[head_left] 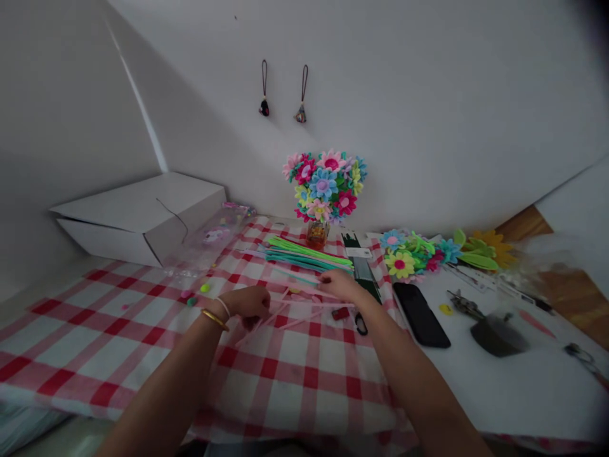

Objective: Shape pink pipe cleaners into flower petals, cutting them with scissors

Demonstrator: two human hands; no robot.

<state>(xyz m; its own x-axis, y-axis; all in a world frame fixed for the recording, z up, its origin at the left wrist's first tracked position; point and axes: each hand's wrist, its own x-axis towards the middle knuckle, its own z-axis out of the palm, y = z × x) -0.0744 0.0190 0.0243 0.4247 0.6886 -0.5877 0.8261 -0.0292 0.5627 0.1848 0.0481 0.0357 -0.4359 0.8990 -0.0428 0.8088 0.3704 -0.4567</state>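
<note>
My left hand (248, 303), with a gold bangle and a pale band at the wrist, is curled closed over the checked tablecloth (290, 371). Pale pink pipe cleaners (302, 319) lie beside and under it; whatever its fingers hold is hidden. To the right, my right hand (339, 284) has its fingertips closed on a pink pipe cleaner (304, 279) by the front of a bundle of green and teal pipe cleaners (307, 252). Below that hand lie a small red item (340, 313) and a black-handled tool (361, 324), partly covered by my forearm.
A vase of pipe-cleaner flowers (323, 187) stands at the back by the wall. At left are a white box (137, 209), a clear plastic bag (214, 238) and pompoms (204, 288). On the right lie a phone (421, 315), more fuzzy flowers (402, 261) and pliers (465, 304).
</note>
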